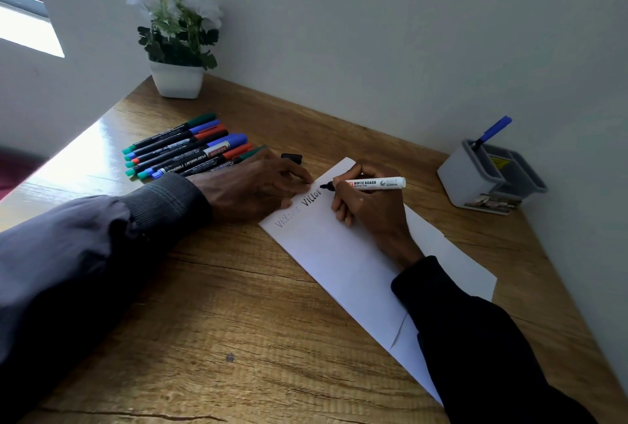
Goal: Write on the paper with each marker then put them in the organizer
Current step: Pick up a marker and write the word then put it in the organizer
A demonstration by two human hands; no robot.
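Observation:
A white sheet of paper point(343, 264) lies slantwise on the wooden desk point(238, 321), with two handwritten words near its far edge. My right hand point(370, 209) grips a white whiteboard marker point(373, 183), its black tip touching the paper beside the darker word. My left hand point(258, 185) rests flat on the paper's far left corner, fingers spread. The marker's black cap point(292, 157) lies on the desk just beyond my left hand. A row of several capped markers point(190, 148) lies at the left. A grey organizer point(489, 175) at the right holds one blue marker point(492, 133).
A white pot of white flowers point(176, 49) stands in the far corner. Walls close the desk at the back and right. A bright window patch point(27, 29) is at the upper left.

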